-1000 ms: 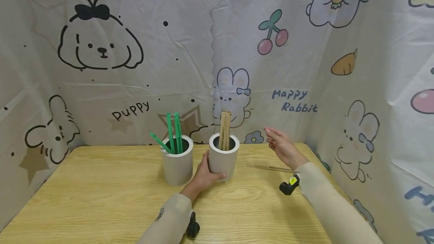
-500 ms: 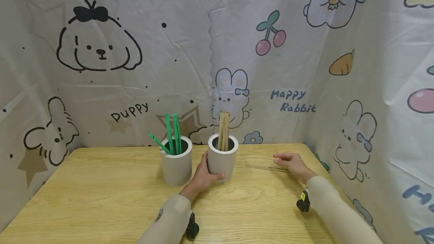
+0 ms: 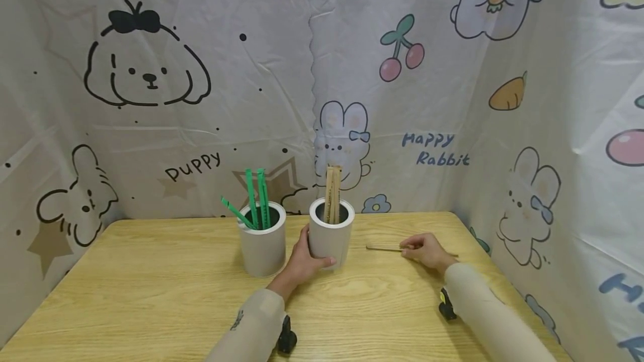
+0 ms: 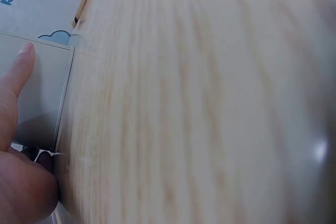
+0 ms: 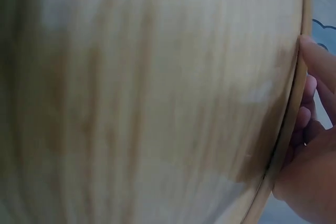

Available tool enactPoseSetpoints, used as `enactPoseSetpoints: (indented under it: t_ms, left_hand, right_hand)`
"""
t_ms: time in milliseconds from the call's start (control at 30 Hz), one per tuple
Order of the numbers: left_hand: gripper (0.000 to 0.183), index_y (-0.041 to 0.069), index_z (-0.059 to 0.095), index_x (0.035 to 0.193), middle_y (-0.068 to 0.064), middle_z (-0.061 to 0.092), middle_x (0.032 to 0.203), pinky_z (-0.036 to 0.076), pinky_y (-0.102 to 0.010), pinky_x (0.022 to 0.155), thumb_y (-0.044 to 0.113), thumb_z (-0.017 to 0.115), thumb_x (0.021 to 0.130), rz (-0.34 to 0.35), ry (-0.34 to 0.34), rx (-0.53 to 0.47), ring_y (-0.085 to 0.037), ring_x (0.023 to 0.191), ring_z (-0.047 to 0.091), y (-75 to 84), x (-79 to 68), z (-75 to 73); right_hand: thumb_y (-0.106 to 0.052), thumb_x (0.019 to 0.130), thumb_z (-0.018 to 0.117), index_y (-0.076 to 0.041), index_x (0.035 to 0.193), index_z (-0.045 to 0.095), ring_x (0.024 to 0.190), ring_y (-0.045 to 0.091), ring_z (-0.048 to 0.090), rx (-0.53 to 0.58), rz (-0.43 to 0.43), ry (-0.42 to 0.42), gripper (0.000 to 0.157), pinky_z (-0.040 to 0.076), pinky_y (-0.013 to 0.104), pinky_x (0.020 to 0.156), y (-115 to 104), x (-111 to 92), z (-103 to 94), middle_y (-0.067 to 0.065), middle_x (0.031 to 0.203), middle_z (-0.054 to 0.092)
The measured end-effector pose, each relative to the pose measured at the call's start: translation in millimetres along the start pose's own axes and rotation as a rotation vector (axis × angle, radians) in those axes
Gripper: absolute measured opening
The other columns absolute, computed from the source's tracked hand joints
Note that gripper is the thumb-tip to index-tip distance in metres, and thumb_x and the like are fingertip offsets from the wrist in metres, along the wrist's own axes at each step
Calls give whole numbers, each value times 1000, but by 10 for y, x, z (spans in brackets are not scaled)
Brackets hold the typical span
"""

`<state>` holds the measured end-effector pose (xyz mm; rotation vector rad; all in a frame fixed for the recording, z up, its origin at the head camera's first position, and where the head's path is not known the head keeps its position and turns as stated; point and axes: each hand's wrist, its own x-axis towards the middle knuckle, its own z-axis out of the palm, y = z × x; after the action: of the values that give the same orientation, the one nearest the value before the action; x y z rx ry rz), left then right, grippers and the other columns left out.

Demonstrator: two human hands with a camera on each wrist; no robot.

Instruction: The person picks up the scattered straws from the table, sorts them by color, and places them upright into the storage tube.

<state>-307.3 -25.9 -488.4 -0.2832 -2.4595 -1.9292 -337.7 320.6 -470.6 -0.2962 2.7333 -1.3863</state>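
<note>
My left hand (image 3: 302, 261) wraps around the lower side of a white cylindrical holder (image 3: 336, 244), its thumb across the front. Several slim brown paper-wrapped sticks (image 3: 332, 195) stand upright in that holder. To the right, my right hand (image 3: 427, 250) pinches another brown stick (image 3: 382, 248) between thumb and fingers, close over the table. The right wrist view shows this stick (image 5: 294, 100) running along the fingertips, and in the left wrist view the thumb (image 4: 21, 69) lies flat on the holder wall. A second white holder (image 3: 263, 253) with several green sticks (image 3: 264, 200) stands at the left.
Both holders stand on a light wood-grain table (image 3: 151, 295). A pale printed curtain (image 3: 261, 43) hangs right behind the table's back edge and along both sides. Small dark cameras are strapped at both wrists.
My right hand came down from above the table's back edge to the brown stick lying there and took hold of it; the stick now appears edge-on. My left hand stays on the holder.
</note>
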Motion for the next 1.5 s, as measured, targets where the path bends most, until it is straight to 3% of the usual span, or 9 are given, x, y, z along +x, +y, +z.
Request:
enactPoseSetpoints:
  t_ms: [433,667,800,933,1033,1133,1167,1300,1500]
  left_hand:
    - [107,7,19,159,-23,38,158,30,-61,120,9,88,77,19,9,2,-44,143,40,31,-37,-9]
    - [107,7,19,159,-22,37,159,30,-60,121,11,88,77,8,-3,0,-42,144,40,38,-27,22]
    - [107,7,20,158,-22,38,158,30,-60,121,10,88,77,18,8,8,-43,144,40,55,-40,20]
    - [107,7,20,158,-22,38,158,30,-60,121,11,89,77,16,8,7,-43,144,40,47,-33,11]
    - [107,7,19,159,-23,38,158,30,-60,121,11,88,77,9,7,6,-43,144,40,27,-21,8]
    - [107,6,19,158,-23,38,158,31,-61,120,11,88,77,8,13,9,-44,143,40,24,-23,11]
    - [107,5,19,158,-24,38,157,31,-61,120,10,88,77,11,14,10,-44,143,41,26,-27,13]
    - [106,4,20,157,-25,39,156,32,-62,119,9,88,77,18,18,14,-45,141,42,39,-42,19]
    - [106,4,20,157,-25,39,156,32,-62,118,8,88,77,26,19,18,-45,141,42,60,-58,14]
  right_hand:
    - [0,87,75,9,95,74,75,11,50,-62,34,16,12,42,19,64,-37,25,33,6,82,67]
    - [-9,95,70,6,108,73,85,11,55,-27,33,18,21,50,21,70,-204,69,-54,14,104,70]
    - [-17,99,65,5,120,69,98,15,61,38,35,13,30,55,35,89,-432,103,-87,20,122,67]
    - [-25,102,61,2,127,64,116,21,61,120,30,7,37,47,49,109,-610,145,-92,17,131,65]
    - [-27,102,61,-3,125,65,114,14,59,218,24,8,34,43,45,110,-734,168,-84,-1,117,70]
    - [-24,103,59,-16,111,69,97,2,56,359,5,3,15,44,32,99,-886,178,-89,-18,97,66]
    - [-22,104,58,-20,105,69,93,2,55,424,-1,3,11,44,28,95,-944,178,-90,-20,93,65]
    - [-13,105,53,-27,92,68,80,3,52,669,-42,19,24,44,20,79,-1180,166,-106,-17,86,64]
    - [-13,105,52,-22,95,63,81,5,53,884,-88,20,18,41,22,83,-1500,117,-124,-12,90,63]
